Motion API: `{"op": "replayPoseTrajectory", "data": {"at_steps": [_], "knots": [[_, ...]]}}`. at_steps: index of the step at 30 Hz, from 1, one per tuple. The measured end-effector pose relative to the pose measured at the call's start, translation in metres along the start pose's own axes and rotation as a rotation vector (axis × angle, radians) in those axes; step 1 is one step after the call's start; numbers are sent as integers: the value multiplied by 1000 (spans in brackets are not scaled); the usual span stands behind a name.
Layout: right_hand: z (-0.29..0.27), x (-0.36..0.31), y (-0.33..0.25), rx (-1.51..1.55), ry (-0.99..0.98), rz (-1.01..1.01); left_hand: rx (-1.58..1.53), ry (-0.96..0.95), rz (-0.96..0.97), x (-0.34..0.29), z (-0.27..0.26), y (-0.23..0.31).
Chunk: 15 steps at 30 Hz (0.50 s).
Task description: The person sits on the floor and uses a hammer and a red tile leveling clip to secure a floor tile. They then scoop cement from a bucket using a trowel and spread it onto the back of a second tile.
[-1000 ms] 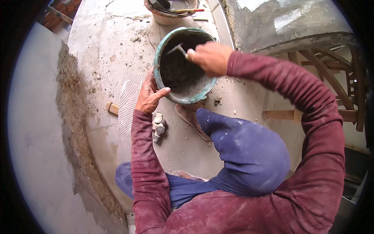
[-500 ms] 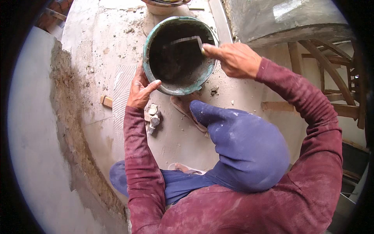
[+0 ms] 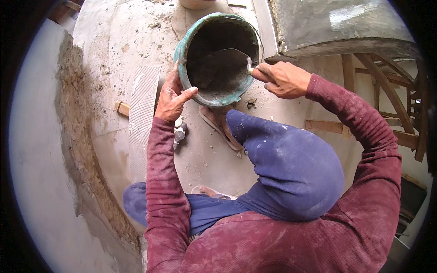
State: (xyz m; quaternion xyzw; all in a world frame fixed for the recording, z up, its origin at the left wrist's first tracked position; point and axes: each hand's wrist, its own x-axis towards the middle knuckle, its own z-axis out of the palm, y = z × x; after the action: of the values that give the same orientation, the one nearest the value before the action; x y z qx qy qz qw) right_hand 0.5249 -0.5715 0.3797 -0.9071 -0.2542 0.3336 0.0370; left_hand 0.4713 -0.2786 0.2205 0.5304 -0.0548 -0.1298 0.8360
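A green-rimmed bucket stands in front of me, with dark grey powdery or damp material inside, and it looks slightly tilted. My left hand grips the bucket's left side, thumb laid along the near-left rim and fingers against the outer wall. My right hand is closed around the handle of a trowel at the bucket's right rim. The trowel's blade reaches down into the bucket, its flat face partly blending with the dark contents.
Ridged tile or board lies left of the bucket, beside a wood block. A hammer-like metal head rests near my left forearm. Another container stands beyond. Wooden frames and a grey curved slab are at right.
The trowel blade has turned from edge-on to showing its flat face, lower in the bucket. The bucket has tipped a little, so more of its left outer wall shows.
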Motion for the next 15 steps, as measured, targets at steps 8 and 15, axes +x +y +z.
{"op": "replayPoseTrajectory", "data": {"at_steps": [8,15], "knots": [[16,13,-6,295,-151,-4,-114,61,39,-13,0,-12],[25,22,-23,423,-280,-17,-84,147,63,-20,-4,-28]]}}
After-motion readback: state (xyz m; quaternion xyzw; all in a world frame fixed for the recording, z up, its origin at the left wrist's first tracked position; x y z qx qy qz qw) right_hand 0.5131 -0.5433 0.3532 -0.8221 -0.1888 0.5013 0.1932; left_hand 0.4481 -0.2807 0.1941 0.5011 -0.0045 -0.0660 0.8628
